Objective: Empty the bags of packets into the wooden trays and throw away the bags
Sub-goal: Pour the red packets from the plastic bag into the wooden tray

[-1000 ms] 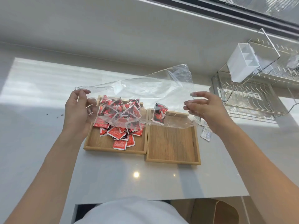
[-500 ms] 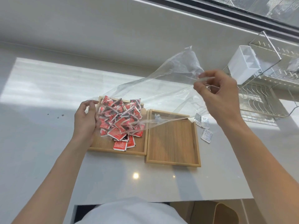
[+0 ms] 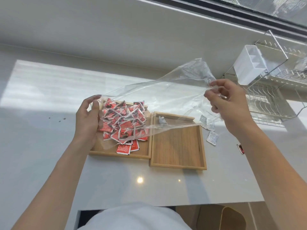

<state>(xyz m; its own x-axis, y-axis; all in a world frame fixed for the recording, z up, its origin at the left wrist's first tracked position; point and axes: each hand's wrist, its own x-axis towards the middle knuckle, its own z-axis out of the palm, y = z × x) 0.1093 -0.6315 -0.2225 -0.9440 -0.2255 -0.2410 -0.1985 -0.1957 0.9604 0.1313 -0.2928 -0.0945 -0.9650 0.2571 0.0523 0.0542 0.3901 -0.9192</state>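
Clear bag (image 3: 166, 95) stretched left-low to right-high, both hands' (image 3: 86, 120) (image 3: 230, 103) grip pinching its ends

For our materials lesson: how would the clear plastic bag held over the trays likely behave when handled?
Probably floppy: the clear plastic bag sags and creases between the left hand and right hand. Likely very light, since pinching fingers alone hold it up. Its glossy film may be slippery.

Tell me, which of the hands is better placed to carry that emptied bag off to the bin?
Probably the right hand: it pinches the clear bag's raised, gathered end; the left hand only steadies its mouth.
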